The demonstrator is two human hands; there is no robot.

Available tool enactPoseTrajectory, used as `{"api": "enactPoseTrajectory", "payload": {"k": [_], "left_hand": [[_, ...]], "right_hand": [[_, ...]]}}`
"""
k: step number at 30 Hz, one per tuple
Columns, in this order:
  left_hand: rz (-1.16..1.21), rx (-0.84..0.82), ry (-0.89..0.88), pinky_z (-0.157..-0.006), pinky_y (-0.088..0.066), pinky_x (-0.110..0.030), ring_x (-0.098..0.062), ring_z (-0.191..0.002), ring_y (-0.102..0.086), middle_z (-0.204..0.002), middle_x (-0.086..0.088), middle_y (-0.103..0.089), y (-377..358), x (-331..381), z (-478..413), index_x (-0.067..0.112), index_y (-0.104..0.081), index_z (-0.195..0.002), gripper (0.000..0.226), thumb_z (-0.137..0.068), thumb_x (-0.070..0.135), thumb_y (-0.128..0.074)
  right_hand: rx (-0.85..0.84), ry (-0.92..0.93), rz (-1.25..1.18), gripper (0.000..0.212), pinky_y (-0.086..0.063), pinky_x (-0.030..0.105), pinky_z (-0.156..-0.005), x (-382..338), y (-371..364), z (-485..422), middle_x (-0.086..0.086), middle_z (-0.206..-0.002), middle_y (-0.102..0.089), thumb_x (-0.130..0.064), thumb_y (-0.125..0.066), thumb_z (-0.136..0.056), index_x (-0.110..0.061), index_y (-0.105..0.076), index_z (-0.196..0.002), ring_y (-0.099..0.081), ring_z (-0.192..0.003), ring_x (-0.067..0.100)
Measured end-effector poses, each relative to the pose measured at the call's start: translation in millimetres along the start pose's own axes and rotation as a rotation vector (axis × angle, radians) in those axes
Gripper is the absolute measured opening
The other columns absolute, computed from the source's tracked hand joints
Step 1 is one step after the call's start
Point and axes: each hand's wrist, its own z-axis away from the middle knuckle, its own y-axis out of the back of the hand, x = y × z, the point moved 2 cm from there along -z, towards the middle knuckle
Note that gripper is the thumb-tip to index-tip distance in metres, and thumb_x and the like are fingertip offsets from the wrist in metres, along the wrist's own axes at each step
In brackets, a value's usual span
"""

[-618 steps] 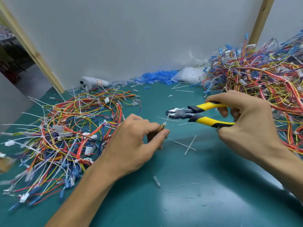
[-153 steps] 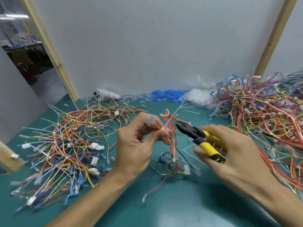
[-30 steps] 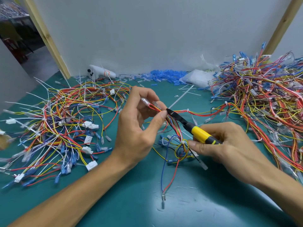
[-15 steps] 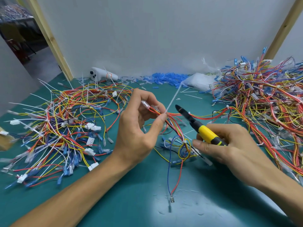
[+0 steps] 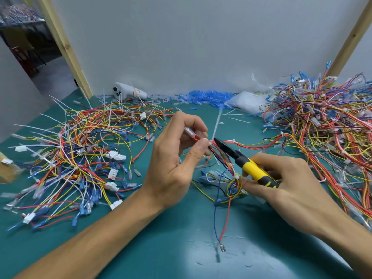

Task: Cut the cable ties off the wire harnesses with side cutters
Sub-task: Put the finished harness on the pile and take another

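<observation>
My left hand [image 5: 177,158] pinches a wire harness [image 5: 227,174] of red, yellow and blue wires, held up over the green mat. A white cable tie [image 5: 215,125] sticks up from the bundle right at my thumb tip. My right hand [image 5: 281,186] grips the yellow-and-black side cutters [image 5: 249,168]. Their dark jaws point up-left and their tip touches the bundle at the tie's base, just right of my left thumb. Whether the jaws are around the tie I cannot tell.
A spread heap of harnesses [image 5: 76,154] lies at the left and a taller tangled pile [image 5: 326,125] at the right. Blue terminals [image 5: 207,97], a white plastic bag [image 5: 247,103] and a white device [image 5: 128,93] sit along the back wall. Cut tie pieces litter the mat [image 5: 181,248].
The cutters have moved left again, from clear of the bundle back to the tie's base at my left thumb. My left hand keeps the same pinch on the harness.
</observation>
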Motion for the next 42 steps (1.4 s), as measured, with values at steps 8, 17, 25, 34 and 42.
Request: {"api": "enactPoseTrajectory", "payload": {"k": [8,17,25,34,42], "left_hand": [[0.028,-0.025,-0.004,-0.077,-0.053,-0.035,-0.029,-0.078,-0.065,-0.099,-0.003,-0.057,-0.4,-2.5,0.0,0.014,-0.056,-0.114,0.013,-0.101,0.013,-0.057],[0.045,-0.034,-0.001,-0.075,-0.052,-0.031,-0.024,-0.075,-0.062,-0.096,-0.008,-0.057,-0.9,-3.3,0.5,0.01,-0.057,-0.117,0.017,-0.101,0.005,-0.057],[0.018,0.003,0.009,-0.083,-0.056,-0.038,-0.027,-0.084,-0.065,-0.093,-0.002,-0.063,-1.7,-1.5,-0.2,0.013,-0.057,-0.121,0.03,-0.095,0.003,-0.069],[0.048,0.087,-0.006,-0.075,-0.057,-0.028,-0.022,-0.074,-0.069,-0.087,-0.007,-0.068,-4.3,0.1,-1.8,0.022,-0.059,-0.109,0.037,-0.09,-0.007,-0.07],[0.083,0.071,0.005,-0.075,-0.057,-0.03,-0.027,-0.074,-0.068,-0.089,-0.003,-0.068,-5.5,-1.9,1.2,0.022,-0.057,-0.11,0.04,-0.091,-0.012,-0.065]], "right_hand": [[-0.033,-0.01,0.014,0.052,-0.051,0.05,-0.068,2.3,1.2,0.0,0.009,-0.066,-0.06,-0.066,-0.059,-0.07,-0.018,-0.066,-0.087,-0.052,-0.067,0.034],[-0.059,0.0,-0.022,0.03,-0.027,0.035,-0.058,2.2,3.3,-0.6,0.012,-0.061,-0.048,-0.048,-0.072,-0.072,-0.02,-0.061,-0.069,-0.033,-0.058,0.019],[-0.085,-0.02,-0.134,0.035,-0.024,0.038,-0.061,0.7,6.0,0.0,0.014,-0.061,-0.046,-0.047,-0.073,-0.071,-0.015,-0.06,-0.069,-0.033,-0.062,0.027],[-0.022,0.079,-0.052,0.031,-0.033,0.036,-0.055,4.2,4.8,1.8,0.007,-0.061,-0.052,-0.04,-0.083,-0.081,-0.015,-0.065,-0.08,-0.04,-0.056,0.023],[0.044,0.141,0.169,0.025,-0.04,0.038,-0.052,6.8,11.0,2.0,-0.001,-0.057,-0.047,-0.051,-0.071,-0.078,-0.029,-0.058,-0.08,-0.039,-0.057,0.024]]}}
